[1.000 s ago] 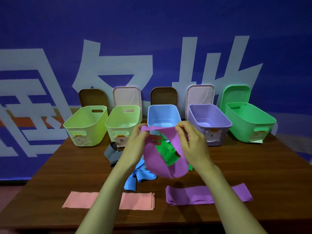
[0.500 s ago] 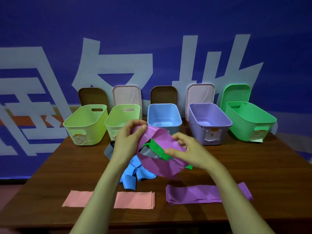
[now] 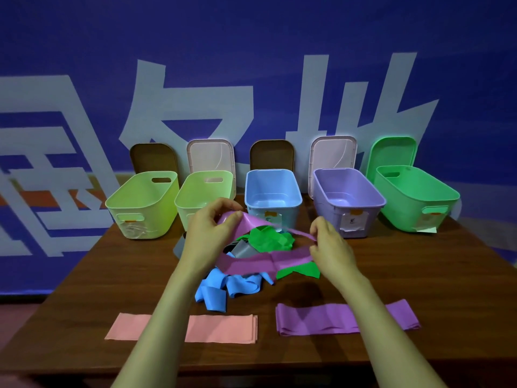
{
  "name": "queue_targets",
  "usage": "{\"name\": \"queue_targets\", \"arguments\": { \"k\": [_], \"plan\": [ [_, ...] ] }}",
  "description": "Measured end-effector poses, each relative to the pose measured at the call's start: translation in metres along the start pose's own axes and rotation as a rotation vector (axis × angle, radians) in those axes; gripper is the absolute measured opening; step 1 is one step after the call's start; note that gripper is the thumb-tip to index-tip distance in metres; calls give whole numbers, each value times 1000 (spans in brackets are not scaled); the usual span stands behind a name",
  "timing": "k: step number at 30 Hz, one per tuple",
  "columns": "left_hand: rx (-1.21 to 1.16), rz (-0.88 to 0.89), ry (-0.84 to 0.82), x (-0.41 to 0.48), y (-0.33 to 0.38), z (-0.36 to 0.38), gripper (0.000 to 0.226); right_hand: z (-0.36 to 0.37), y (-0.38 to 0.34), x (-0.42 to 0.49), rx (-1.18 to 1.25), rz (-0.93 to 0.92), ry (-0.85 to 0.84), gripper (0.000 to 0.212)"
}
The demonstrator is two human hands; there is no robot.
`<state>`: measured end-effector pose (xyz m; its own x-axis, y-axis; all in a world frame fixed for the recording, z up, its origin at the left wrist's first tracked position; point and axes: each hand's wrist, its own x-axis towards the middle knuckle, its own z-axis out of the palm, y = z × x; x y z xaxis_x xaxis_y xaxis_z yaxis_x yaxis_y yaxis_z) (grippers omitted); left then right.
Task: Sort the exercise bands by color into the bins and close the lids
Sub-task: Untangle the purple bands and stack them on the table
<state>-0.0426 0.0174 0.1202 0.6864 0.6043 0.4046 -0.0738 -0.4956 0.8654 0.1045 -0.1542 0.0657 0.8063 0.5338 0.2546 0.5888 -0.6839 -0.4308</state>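
Observation:
A purple band is stretched into a loop between my left hand and my right hand, both pinching it above a pile. The pile holds a crumpled green band, a grey band and a blue band. A folded pink band lies flat at the near left and a folded purple band at the near right. Behind stand open bins: two yellow-green, a blue bin, a purple bin and a green bin.
Lids lean on the blue wall behind the bins: brown, pale pink, brown, pale pink and green. The wooden table ends near the bottom of the view.
My hands have moved apart and drawn the bunched purple band into a long loop. My right hand has shifted to the right and lower.

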Motion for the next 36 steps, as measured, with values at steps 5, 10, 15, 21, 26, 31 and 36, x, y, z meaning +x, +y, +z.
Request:
{"name": "queue_targets", "arguments": {
  "k": [5, 10, 15, 21, 26, 31, 36],
  "plan": [
    [34, -42, -15, 6, -2, -2, 19, -1, -2, 3, 670, 238, -130, 32],
    [201, -57, -36, 11, -7, -18, 7, -13, 4, 2, 980, 273, -63, 22],
    [313, -96, -66, 16, -7, -25, 8, -19, 19, 0, 366, -19, -76, 34],
    [-363, -332, -89, 7, 6, -11, 14, -6, 19, -3, 455, -91, -191, 36],
    [-537, -244, -144, 3, 22, 6, 26, -12, 0, -5, 580, -171, -302, 46],
    [-492, 6, -84, 5, 45, 14, 32, -55, -38, -8, 1040, -295, -363, 55],
    [-302, 161, -40, 2, 52, 18, 41, -92, -84, 3, 1071, -225, -36, 12]
  ]
}}
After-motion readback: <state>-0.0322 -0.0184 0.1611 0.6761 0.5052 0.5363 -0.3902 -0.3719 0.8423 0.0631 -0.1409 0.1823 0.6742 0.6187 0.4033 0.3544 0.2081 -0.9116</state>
